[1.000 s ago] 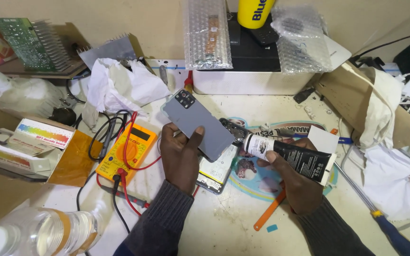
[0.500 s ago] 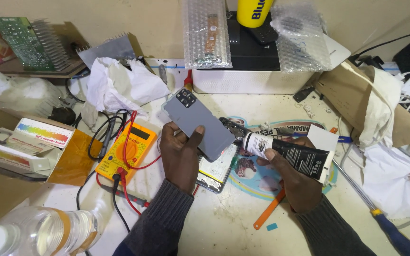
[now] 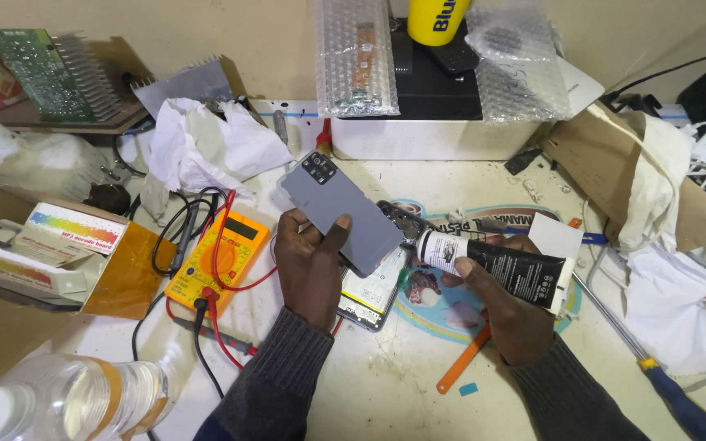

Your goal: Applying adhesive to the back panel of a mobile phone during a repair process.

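Left hand [image 3: 312, 265] under grey phone back cover [image 3: 341, 211]; glue tube [image 3: 492, 265] in right hand [image 3: 504, 314]

Dk grey ribbed knit sleeves, bare hands.

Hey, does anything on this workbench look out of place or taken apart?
Yes. The grey back cover in the left hand is off the phone, which lies open beneath it. The right hand holds a glue tube, nozzle by the cover's edge.

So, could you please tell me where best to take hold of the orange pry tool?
Probably the orange pry tool by its lower left end, from the bare table side: it lies flat and slanted, and its upper end disappears under the right hand.
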